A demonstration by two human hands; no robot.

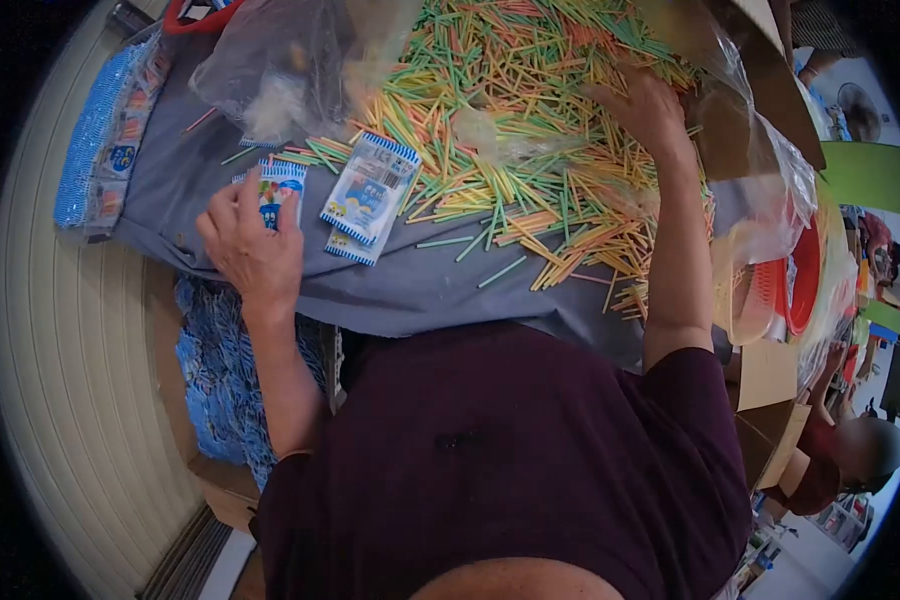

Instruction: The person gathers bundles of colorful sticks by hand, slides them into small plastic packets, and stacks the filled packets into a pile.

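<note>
My left hand (250,240) is at the left of the cloth-covered table, its thumb and fingers closed about the lower part of a small blue-and-white printed packet (282,185). Just right of it lie two similar packets (370,187), one partly over the other. My right hand (648,108) reaches onto a wide, loose pile of thin coloured sticks (530,100), green, yellow, orange and pink. Its thumb stands apart from the fingers, whose tips are partly hidden against the pile. No stick shows clearly in its grasp.
Clear plastic (270,70) covers the back left. A bundle of blue packets (105,140) lies at the far left. Below the table edge, a cardboard box holds many blue packets (215,370). Red and yellow baskets (805,275) stand right; a person (820,470) is beyond.
</note>
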